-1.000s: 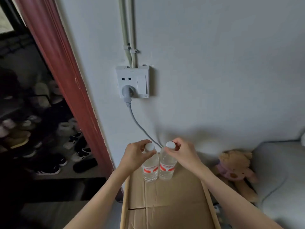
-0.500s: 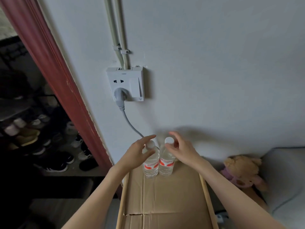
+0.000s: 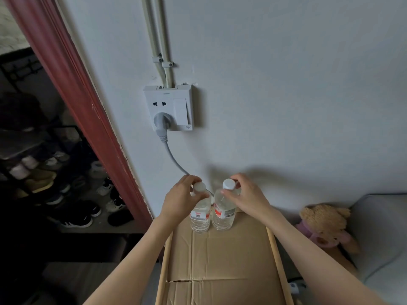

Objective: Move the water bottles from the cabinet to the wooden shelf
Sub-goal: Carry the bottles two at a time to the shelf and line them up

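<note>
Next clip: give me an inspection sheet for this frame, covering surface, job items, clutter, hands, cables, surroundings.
Surface: wooden shelf lined with flattened cardboard.
Job's things: left bottle and right bottle upright, side by side at the wall end.
Clutter: nothing seen.
Hands: left hand grips left bottle's neck; right hand grips right bottle's neck.
Cables: grey cable from wall socket runs down behind the bottles.
Surroundings: shoe rack left; teddy bear right.

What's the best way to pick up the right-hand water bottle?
Take the right water bottle at its neck, just under the white cap, coming from above. It stands upright and almost touches the left water bottle, so the sides leave little finger room.
</note>
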Tool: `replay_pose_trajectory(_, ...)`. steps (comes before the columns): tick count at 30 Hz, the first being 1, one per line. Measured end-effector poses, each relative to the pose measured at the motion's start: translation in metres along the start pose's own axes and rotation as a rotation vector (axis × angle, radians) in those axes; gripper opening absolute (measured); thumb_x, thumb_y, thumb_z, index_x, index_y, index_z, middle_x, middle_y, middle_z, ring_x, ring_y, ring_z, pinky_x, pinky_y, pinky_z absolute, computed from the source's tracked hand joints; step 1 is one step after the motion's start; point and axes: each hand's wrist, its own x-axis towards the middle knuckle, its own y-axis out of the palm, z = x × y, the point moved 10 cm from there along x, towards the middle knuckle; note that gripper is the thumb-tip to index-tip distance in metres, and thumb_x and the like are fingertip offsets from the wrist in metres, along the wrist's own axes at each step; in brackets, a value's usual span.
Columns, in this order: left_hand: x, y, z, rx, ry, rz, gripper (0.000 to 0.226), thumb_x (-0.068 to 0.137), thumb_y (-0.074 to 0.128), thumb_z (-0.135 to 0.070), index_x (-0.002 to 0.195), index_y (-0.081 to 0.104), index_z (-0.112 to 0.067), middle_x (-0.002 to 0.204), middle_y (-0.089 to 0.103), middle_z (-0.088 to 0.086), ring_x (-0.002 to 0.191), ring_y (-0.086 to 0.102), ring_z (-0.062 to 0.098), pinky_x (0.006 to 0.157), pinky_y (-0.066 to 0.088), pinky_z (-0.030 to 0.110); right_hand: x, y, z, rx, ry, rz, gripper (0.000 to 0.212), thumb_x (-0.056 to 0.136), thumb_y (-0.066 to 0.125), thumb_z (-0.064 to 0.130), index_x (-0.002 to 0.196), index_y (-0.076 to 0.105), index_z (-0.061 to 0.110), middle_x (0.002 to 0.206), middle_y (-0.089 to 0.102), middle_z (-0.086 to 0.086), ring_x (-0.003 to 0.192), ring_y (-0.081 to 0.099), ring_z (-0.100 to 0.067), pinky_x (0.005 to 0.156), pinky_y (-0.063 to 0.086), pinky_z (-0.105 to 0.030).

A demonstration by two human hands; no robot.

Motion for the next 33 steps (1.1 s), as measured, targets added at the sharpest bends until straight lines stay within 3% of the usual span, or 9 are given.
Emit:
replay_pose_trajectory(3, -0.003, 0.010, 0.001, -0.052, 0.078, 0.112, 0.040, 0.083, 0.063, -0.019, 0.121, 0.052, -0.019, 0.116, 0.057, -0.003, 0.103, 0.054, 0.013, 0.088, 0.047, 0.030, -0.004, 0.008, 0.001, 0.050, -0.039, 0.128, 0.046, 0.085, 0.058, 0.031, 0.129, 0.045, 0.024, 0.122, 0.055, 0.005, 0.106, 0.052, -0.013, 0.089, 0.045, -0.031)
replay_pose_trajectory(6, -0.007, 0.008, 0.007, -0.145, 0.034, 0.091, 0.036, 0.085, 0.058, -0.008, 0.119, 0.054, -0.017, 0.113, 0.060, -0.003, 0.103, 0.055, 0.010, 0.089, 0.046, 0.027, -0.004, 0.001, 0.000, 0.058, -0.015, 0.099, 0.037, 0.082, 0.064, 0.029, 0.117, 0.054, 0.023, 0.106, 0.062, 0.006, 0.098, 0.057, -0.013, 0.080, 0.045, -0.026)
replay_pose_trajectory(11, -0.008, 0.004, 0.012, -0.110, -0.052, -0.064, 0.030, 0.079, 0.067, -0.020, 0.106, 0.054, -0.016, 0.102, 0.060, -0.003, 0.093, 0.056, 0.012, 0.080, 0.049, 0.033, -0.006, -0.001, 0.000, -0.067, 0.019, -0.058, 0.038, 0.075, 0.068, 0.043, 0.098, 0.051, 0.018, 0.094, 0.057, 0.003, 0.085, 0.053, -0.015, 0.068, 0.040, -0.028)
replay_pose_trajectory(14, -0.010, 0.007, 0.014, -0.154, -0.048, -0.057, 0.030, 0.078, 0.068, -0.021, 0.103, 0.052, -0.014, 0.105, 0.059, -0.002, 0.094, 0.055, 0.013, 0.079, 0.044, 0.027, -0.009, 0.010, -0.008, -0.008, 0.017, 0.000, 0.041, 0.078, 0.065, 0.042, 0.107, 0.051, 0.016, 0.106, 0.052, 0.000, 0.099, 0.048, -0.016, 0.080, 0.037, -0.025)
replay_pose_trajectory(18, -0.012, 0.015, 0.017, -0.211, -0.034, 0.053, 0.038, 0.082, 0.064, -0.016, 0.117, 0.049, -0.017, 0.114, 0.059, -0.007, 0.108, 0.054, 0.013, 0.091, 0.040, 0.026, -0.017, 0.027, -0.016, 0.105, 0.030, 0.155, 0.044, 0.083, 0.061, 0.029, 0.123, 0.044, 0.021, 0.123, 0.049, 0.003, 0.115, 0.045, -0.013, 0.093, 0.035, -0.023)
replay_pose_trajectory(21, -0.014, 0.012, 0.020, -0.200, -0.054, -0.001, 0.038, 0.082, 0.064, -0.017, 0.118, 0.053, -0.022, 0.111, 0.062, -0.007, 0.105, 0.056, 0.013, 0.091, 0.045, 0.032, -0.019, 0.027, -0.021, 0.104, 0.086, 0.128, 0.042, 0.081, 0.064, 0.033, 0.116, 0.045, 0.021, 0.116, 0.057, 0.000, 0.107, 0.053, -0.020, 0.088, 0.045, -0.034)
replay_pose_trajectory(25, -0.024, 0.005, 0.021, -0.163, -0.107, -0.152, 0.030, 0.079, 0.067, -0.028, 0.105, 0.053, -0.025, 0.105, 0.060, -0.010, 0.099, 0.054, 0.010, 0.082, 0.049, 0.039, -0.025, 0.022, -0.024, 0.059, 0.116, -0.011, 0.052, 0.074, 0.070, 0.042, 0.114, 0.045, 0.021, 0.113, 0.053, 0.001, 0.101, 0.053, -0.016, 0.083, 0.046, -0.035)
replay_pose_trajectory(29, -0.032, 0.006, 0.018, -0.243, -0.092, -0.211, 0.032, 0.077, 0.069, -0.027, 0.101, 0.049, -0.026, 0.103, 0.056, -0.009, 0.097, 0.053, 0.014, 0.080, 0.047, 0.033, -0.035, 0.030, -0.029, 0.110, 0.136, -0.053, 0.059, 0.073, 0.069, 0.045, 0.120, 0.042, 0.020, 0.110, 0.044, 0.004, 0.104, 0.049, -0.015, 0.082, 0.042, -0.028)
replay_pose_trajectory(33, -0.037, 0.017, 0.030, -0.324, -0.085, -0.118, 0.056, 0.074, 0.073, -0.020, 0.121, 0.044, -0.026, 0.111, 0.047, -0.010, 0.104, 0.048, 0.013, 0.087, 0.040, 0.023, -0.044, 0.045, -0.035, 0.177, 0.149, 0.095, 0.079, 0.075, 0.067, 0.048, 0.138, 0.023, 0.033, 0.121, 0.038, 0.011, 0.110, 0.045, -0.008, 0.086, 0.036, -0.022)
